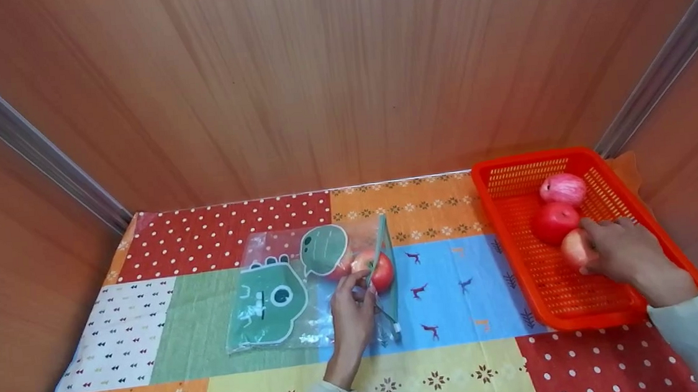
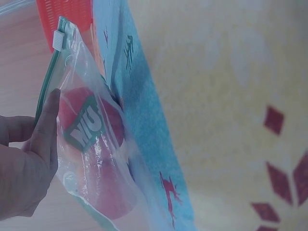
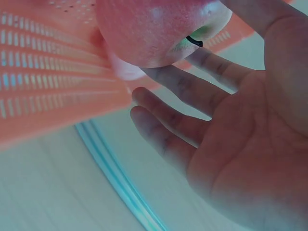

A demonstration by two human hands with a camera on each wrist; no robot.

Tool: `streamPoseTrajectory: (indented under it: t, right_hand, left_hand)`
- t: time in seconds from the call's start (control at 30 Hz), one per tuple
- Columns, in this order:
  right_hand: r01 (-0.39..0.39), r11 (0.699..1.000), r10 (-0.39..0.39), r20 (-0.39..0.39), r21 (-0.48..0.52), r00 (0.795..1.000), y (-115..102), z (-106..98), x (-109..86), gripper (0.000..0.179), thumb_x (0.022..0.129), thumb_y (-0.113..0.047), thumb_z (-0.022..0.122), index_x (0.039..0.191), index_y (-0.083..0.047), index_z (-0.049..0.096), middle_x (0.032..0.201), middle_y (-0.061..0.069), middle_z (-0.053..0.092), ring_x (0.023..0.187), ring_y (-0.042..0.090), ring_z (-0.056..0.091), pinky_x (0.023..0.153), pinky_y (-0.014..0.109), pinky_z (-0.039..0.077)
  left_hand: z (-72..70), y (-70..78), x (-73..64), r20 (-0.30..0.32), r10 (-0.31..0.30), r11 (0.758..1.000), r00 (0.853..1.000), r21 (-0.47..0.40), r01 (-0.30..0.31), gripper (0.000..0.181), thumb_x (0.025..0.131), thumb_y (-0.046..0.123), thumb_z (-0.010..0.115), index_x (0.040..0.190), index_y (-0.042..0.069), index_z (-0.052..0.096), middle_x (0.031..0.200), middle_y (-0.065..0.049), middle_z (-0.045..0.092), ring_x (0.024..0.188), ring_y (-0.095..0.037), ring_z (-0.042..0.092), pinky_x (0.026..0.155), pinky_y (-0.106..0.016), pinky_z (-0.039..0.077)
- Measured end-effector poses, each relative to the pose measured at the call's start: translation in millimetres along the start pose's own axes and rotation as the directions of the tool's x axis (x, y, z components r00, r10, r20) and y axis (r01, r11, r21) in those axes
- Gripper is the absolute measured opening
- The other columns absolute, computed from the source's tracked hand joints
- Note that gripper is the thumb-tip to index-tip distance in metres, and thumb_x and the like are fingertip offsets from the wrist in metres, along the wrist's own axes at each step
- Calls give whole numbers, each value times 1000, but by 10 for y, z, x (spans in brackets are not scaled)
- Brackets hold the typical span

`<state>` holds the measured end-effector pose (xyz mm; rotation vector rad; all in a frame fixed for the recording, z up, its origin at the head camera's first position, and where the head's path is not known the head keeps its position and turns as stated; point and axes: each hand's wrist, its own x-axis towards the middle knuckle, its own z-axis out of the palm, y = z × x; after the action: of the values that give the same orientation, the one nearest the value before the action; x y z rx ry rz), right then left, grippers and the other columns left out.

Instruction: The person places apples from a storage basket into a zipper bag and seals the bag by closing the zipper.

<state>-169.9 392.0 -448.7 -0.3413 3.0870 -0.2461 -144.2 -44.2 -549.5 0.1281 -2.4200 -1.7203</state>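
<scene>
Right hand, apple between thumb and fingers

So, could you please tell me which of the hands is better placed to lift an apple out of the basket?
The right hand seems better placed: it reaches into the basket and holds a pale red apple there. The left hand is farther off, pinching the clear bag by its edge.

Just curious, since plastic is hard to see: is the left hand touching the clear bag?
Touching: the left wrist view shows the left hand pinching the clear bag at its green edge.
</scene>
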Motion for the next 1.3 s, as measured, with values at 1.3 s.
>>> streamPoseTrajectory:
  t: [1.3]
  right_hand:
    - [78,997,-78,-264,-9,961,-1118,-73,-187,86,68,-17,100,141,3,57,133,29,62,122,50,50,96,73,48]
  left_hand:
    - [5,15,-14,11,-29,999,1000,-28,30,31,97,-6,69,126,5,70,107,-7,63,83,-20,63,66,-24,58]
